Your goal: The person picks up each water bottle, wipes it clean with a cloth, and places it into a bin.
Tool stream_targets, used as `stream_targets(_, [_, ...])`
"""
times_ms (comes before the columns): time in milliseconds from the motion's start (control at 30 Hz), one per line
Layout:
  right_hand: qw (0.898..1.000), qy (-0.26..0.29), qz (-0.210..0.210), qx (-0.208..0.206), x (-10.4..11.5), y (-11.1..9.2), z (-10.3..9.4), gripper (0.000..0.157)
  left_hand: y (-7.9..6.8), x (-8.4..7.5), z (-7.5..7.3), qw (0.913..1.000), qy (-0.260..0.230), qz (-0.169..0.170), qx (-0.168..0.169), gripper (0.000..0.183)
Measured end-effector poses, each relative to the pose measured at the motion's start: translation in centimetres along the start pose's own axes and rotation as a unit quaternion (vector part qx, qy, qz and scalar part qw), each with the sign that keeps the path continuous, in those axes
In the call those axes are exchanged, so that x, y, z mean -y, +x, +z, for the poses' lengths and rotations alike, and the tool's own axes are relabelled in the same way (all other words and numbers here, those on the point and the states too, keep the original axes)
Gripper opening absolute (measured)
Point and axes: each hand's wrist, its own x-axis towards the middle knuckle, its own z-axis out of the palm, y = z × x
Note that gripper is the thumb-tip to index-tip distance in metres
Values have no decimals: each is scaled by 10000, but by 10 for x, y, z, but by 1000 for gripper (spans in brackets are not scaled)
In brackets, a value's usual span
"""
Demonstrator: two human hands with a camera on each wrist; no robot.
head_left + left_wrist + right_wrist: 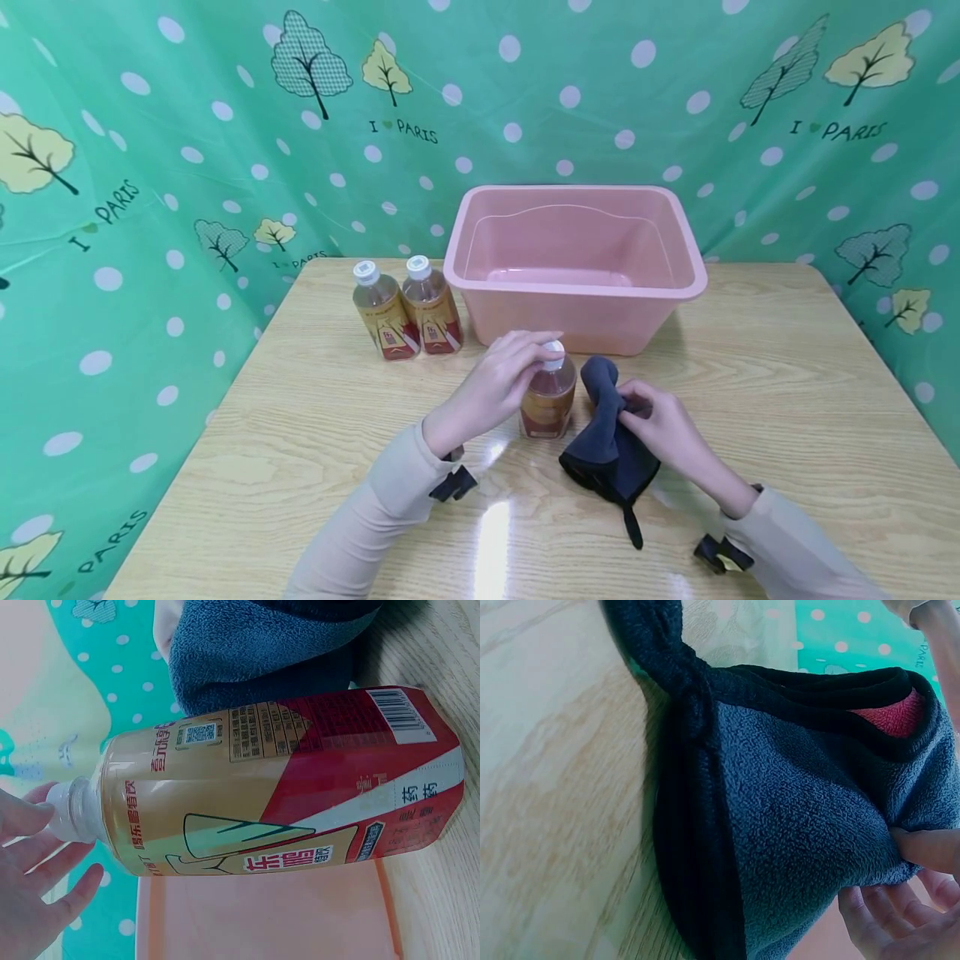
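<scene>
A drink bottle (546, 410) with a gold and red label stands upright on the table, in front of the pink tub. My left hand (495, 385) holds it by its white cap (71, 811), thumb and fingers around the cap. To the right of the bottle is a dark blue-grey cloth (600, 433) with black edging and a hanging loop, bunched up at its top. My right hand (666, 427) pinches a fold of this cloth between thumb and fingers. A bit of pink inner side (896, 716) shows within the cloth in the right wrist view.
Behind both hands sits the pink tub (573, 292), with nothing visible in it. Two similar bottles, one (386, 315) left of the other (432, 310), stand close together beside the tub. A green patterned curtain (225, 150) hangs behind the wooden table (315, 425).
</scene>
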Motion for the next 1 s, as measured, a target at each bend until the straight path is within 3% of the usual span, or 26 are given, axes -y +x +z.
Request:
stream_targets(233, [10000, 60, -26, -10, 3, 1, -1, 23, -1, -1, -1, 9996, -191, -167, 95, 22])
stream_targets(533, [9996, 269, 6, 66, 13, 8, -6, 21, -5, -2, 1, 9963, -574, -640, -65, 27])
stream_targets(733, [9993, 238, -289, 6, 17, 13, -8, 22, -5, 0, 3, 9935, -818, -785, -72, 23])
stream_targets(1000, [9986, 167, -503, -84, 25, 20, -11, 22, -4, 2, 4, 9930, -757, -909, -71, 20])
